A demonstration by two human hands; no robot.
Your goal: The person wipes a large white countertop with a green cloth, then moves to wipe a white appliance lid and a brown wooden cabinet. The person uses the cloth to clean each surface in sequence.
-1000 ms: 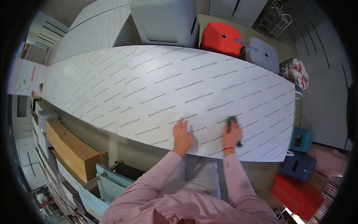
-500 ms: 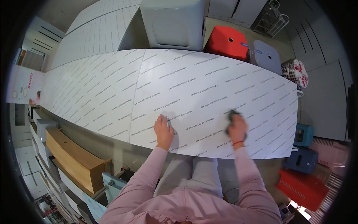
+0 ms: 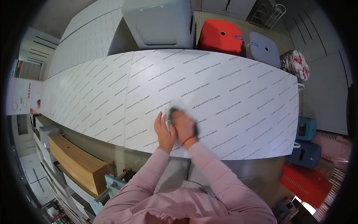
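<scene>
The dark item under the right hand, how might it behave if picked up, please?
The dark item is probably light, since the right hand covers much of it. It seems unlikely to roll, as it appears pressed low against the white surface. Blur leaves its stiffness unclear.

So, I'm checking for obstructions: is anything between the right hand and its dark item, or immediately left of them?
Nothing visible separates the right hand from the blurred dark item; immediately left, the left hand blocks the way across the white tabletop.
</scene>
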